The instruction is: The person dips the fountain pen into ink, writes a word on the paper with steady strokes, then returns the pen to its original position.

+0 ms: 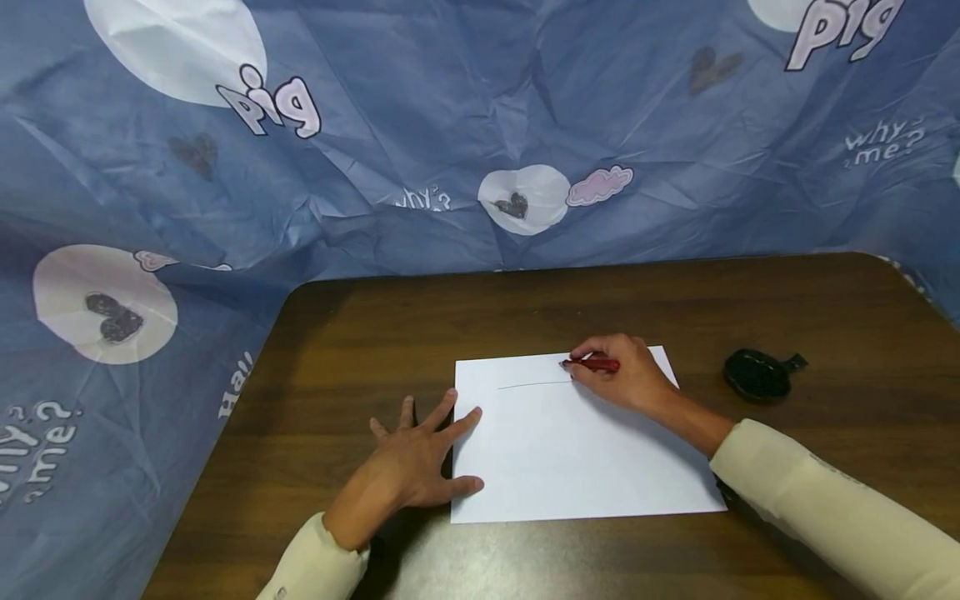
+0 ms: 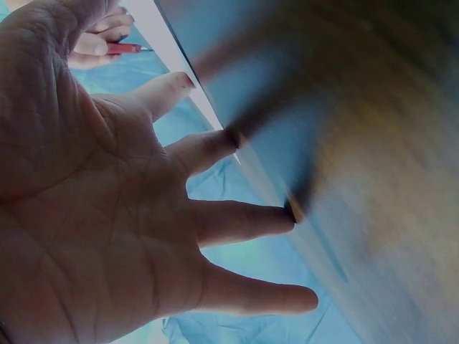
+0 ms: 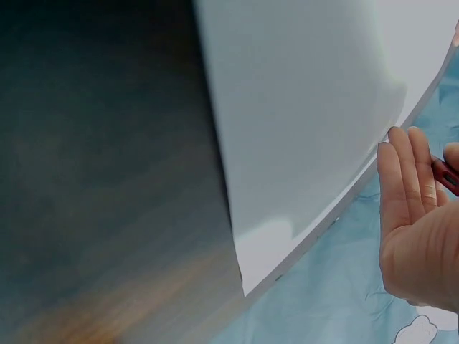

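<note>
The counter carries a white paper sheet. The left hand, fingers spread, rests across the sheet's left edge. The right hand pinches a red pen over the sheet, near its far edge.

We see a red pen with a dark tip, and plain white paper crossed by one thin dark line. Our desk is dark brown with a streaky wood grain, paler where light shines on it. The sleeves are cream. We find the handled object nearly black. Behind, the cloth is greyish blue, patterned with white rounded patches, dark grey hearts, pink clouds, dark-outlined pale "pig" lettering and whitish "why me?" words; both wrist views show us it as turquoise.
</note>
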`<state>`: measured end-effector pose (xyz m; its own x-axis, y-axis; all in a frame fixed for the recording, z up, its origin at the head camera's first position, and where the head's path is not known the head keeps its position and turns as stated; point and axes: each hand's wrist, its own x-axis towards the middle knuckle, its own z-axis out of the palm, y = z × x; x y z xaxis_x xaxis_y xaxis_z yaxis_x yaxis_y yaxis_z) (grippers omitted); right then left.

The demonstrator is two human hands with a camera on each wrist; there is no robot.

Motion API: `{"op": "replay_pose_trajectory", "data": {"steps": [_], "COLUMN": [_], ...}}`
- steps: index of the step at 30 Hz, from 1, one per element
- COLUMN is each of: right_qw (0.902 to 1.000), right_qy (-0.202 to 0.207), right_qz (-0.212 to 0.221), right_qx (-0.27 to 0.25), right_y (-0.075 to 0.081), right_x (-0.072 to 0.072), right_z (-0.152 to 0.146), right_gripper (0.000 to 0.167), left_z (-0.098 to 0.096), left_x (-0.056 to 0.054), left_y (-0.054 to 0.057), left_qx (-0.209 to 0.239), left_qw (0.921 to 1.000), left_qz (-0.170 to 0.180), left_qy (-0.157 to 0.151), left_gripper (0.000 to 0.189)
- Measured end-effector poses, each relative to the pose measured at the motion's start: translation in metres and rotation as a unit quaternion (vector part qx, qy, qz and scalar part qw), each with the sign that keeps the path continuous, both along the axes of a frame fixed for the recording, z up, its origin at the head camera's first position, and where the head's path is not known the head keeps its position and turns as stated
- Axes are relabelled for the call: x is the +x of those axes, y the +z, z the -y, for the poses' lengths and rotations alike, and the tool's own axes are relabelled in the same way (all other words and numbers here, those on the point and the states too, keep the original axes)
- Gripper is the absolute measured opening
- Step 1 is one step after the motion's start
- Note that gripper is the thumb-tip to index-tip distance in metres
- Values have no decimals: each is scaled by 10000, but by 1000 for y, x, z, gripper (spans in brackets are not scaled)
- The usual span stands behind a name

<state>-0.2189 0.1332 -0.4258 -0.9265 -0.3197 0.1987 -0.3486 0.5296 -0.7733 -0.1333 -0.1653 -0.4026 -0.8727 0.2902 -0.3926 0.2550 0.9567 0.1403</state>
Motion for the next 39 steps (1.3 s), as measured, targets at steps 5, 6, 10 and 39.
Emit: {"op": "replay_pose_trajectory", "data": {"steps": [5,6,10,39], "right_qw": [9999,9998,9996,9999], "right_qy": [-71,-85,-78,47], "right_qz": [-120,-152,-240,-91], "right_qx": [43,69,128,49], "right_y": [-1,-1,-2,-2], "right_x": [0,0,-1,3], "right_z": [0,0,0,3], "right_gripper": [13,13,12,9], "left_z": [-1,-1,-1,3], "left_x": [0,0,0,1], "left_y": [0,0,-1,-1], "left_qx": [1,1,8,72], "left_qw": [10000,10000,10000,10000], "left_qz": [23,18,-3,6], "left_qy": [15,17,23,21], "left_gripper": [87,87,88,87]}}
